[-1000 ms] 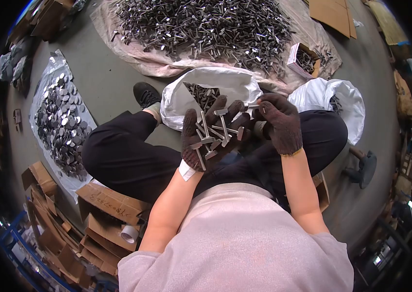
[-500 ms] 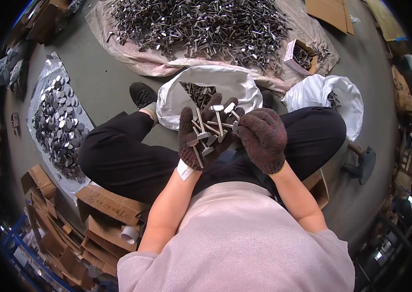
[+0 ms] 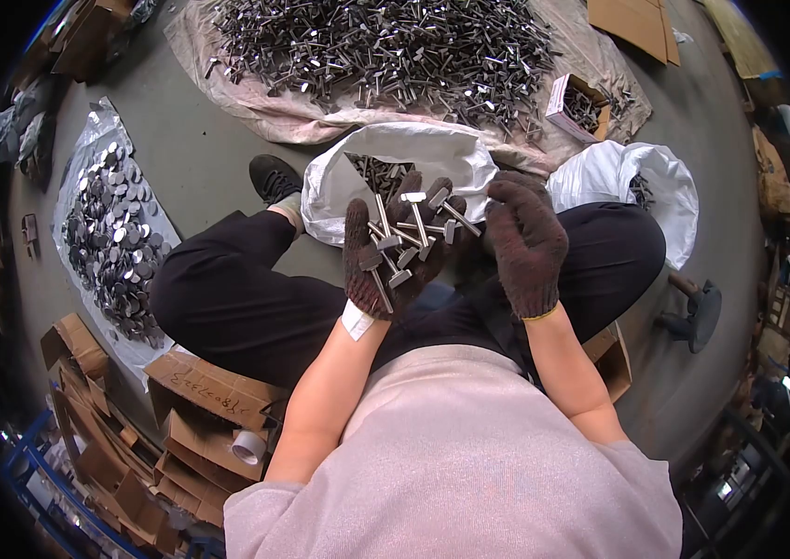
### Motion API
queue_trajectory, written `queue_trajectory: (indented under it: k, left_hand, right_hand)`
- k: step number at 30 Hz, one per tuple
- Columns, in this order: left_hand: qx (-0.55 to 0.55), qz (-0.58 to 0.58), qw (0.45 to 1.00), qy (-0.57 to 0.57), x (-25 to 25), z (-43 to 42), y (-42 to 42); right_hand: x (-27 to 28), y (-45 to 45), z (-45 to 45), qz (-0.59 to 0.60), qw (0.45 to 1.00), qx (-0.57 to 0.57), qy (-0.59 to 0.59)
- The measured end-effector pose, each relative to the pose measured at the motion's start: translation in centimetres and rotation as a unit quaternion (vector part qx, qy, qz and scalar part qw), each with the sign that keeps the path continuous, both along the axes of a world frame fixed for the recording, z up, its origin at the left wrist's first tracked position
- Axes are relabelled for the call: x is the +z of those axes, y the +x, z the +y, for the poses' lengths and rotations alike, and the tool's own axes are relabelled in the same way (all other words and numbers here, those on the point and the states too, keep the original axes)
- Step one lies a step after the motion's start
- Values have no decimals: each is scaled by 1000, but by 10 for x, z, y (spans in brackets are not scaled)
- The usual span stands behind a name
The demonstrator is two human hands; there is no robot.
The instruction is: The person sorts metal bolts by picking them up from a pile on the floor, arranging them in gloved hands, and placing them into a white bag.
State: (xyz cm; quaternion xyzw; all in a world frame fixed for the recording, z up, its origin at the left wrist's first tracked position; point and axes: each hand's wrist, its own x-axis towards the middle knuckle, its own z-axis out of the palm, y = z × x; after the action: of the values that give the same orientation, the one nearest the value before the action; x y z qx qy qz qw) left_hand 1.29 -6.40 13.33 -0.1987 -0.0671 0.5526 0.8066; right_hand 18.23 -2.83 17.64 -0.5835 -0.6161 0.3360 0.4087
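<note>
Several metal T-bolts (image 3: 419, 224) lie crosswise in my left hand (image 3: 367, 261), which wears a dark knitted glove and has its fingers curled up around them. My right hand (image 3: 527, 247), gloved in dark reddish-brown knit, is apart from it on the right, fingers bent and drawn together. Whether anything small sits between those fingertips cannot be made out. Just beyond both hands stands an open white sack (image 3: 329, 182) with dark metal pieces (image 3: 378, 173) inside.
A big heap of metal bolts (image 3: 376, 56) covers a pinkish cloth (image 3: 264, 121) ahead. At right are a small box (image 3: 558, 112), a second white sack (image 3: 674, 205) and a stool (image 3: 698, 317). Round metal discs (image 3: 115, 233) and cardboard (image 3: 208, 387) lie left.
My right hand has moved right and slightly forward, away from the bolts in my left hand. Bolts at the left fingertips have shifted a little; the left hand stays nearly in place.
</note>
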Motion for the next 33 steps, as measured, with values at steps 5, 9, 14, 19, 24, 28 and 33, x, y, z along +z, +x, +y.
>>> queue_trajectory:
  k: [5, 9, 14, 19, 24, 28, 33]
  left_hand:
    - [6, 4, 1000, 27, -11, 0, -4]
    - [13, 75, 997, -9, -10, 1, -4]
    - [-19, 514, 844, 151, -12, -1, -1]
    - [-20, 377, 922, 87, -14, 0, 0]
    - [-16, 191, 981, 1, -17, 2, 0]
    - [-11, 36, 997, -68, -19, 3, 0]
    - [19, 18, 999, 34, -15, 4, 0]
  right_hand:
    - [22, 3, 8, -192, 959, 161, 129]
    - [18, 1, 11, -251, 929, 244, 124]
    - [21, -1, 21, -306, 898, 285, 139]
    - [23, -1, 36, -271, 888, 346, 133]
    - [24, 4, 38, -229, 888, 381, 120]
    - [23, 7, 29, -125, 910, 382, 98]
    - [29, 17, 19, -109, 939, 315, 85]
